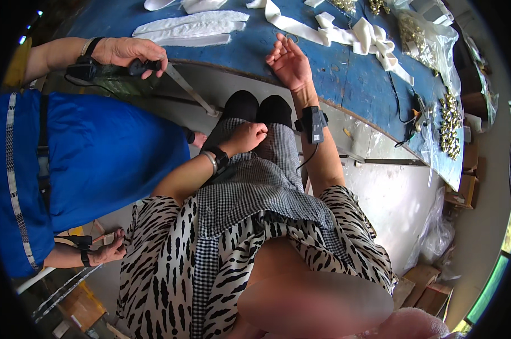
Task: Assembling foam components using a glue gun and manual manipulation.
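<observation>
My left hand (245,137) lies on my lap with its fingers curled shut against the black-and-white checked cloth (249,186) over my knees. It wears a dark wristband. My right hand (289,61) is raised at the near edge of the blue table (346,73), palm up, fingers spread and holding nothing. A black device is strapped to that wrist, with a cable hanging from it. Cream ribbon bows (368,37) lie on the table just beyond the right hand.
A co-worker in blue stands at my left, with one hand (128,53) on a black object at the table edge and the other hand (111,251) low. White fabric strips (193,25), clear bags of gold metal pieces (450,121) and a black cable (402,107) lie on the table. Cardboard boxes (430,288) sit on the floor.
</observation>
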Tool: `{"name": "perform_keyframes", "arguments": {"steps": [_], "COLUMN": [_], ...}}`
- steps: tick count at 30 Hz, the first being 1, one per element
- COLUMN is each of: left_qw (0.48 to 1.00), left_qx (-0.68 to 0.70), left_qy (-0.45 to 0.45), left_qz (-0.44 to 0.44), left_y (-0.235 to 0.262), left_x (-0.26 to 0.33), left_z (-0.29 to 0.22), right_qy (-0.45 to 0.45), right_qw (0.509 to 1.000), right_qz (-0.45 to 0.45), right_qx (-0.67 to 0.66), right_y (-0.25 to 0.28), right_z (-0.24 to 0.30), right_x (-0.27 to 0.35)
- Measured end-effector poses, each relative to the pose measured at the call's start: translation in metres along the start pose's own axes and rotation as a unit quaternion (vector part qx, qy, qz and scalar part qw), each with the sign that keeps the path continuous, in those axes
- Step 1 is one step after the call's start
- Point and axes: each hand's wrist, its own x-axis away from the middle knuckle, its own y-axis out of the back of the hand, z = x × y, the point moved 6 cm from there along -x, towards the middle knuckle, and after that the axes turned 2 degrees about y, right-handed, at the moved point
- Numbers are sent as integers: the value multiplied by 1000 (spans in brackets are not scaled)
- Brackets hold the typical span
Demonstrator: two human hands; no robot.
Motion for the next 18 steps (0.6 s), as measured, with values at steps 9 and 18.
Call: {"name": "perform_keyframes", "arguments": {"steps": [9,18], "left_qw": [1000,998], "left_qx": [-11,58], "left_qy": [3,30], "left_qz": [0,11], "left_y": [5,10], "left_x": [1,0], "left_z": [-5,2], "right_qy": [8,12], "right_qw": [1000,1000], "right_qz": [-27,-1], "right_qx": [0,3], "right_y": [0,-5], "right_z": [0,-1], "right_x": [1,4]}}
